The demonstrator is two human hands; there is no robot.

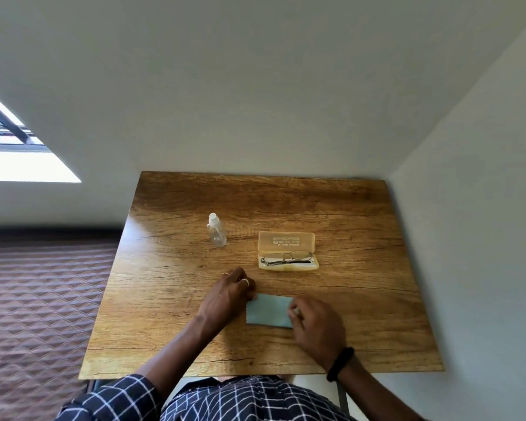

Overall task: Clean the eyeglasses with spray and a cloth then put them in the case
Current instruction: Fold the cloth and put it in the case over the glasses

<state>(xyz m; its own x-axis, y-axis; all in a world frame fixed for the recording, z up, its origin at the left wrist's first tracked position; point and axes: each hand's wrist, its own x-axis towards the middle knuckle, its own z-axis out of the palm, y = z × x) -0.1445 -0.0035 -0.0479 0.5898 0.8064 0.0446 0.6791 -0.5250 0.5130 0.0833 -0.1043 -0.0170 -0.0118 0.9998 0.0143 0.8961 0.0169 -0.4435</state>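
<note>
A folded light-blue cloth (268, 310) lies flat on the wooden table (362, 299) near its front. My left hand (228, 294) pinches the cloth's left edge, fingers curled. My right hand (315, 322) pinches its right edge. Behind the cloth stands a pale yellow case (287, 243), lid up. Thin-framed eyeglasses (287, 258) lie folded inside its lower half. A small clear spray bottle (216, 230) with a white cap stands upright to the left of the case, apart from both hands.
The table stands in a corner, with a wall behind it and another along its right side. A patterned brown floor (37, 299) lies to the left. My checked shirt (225, 402) fills the bottom of the view.
</note>
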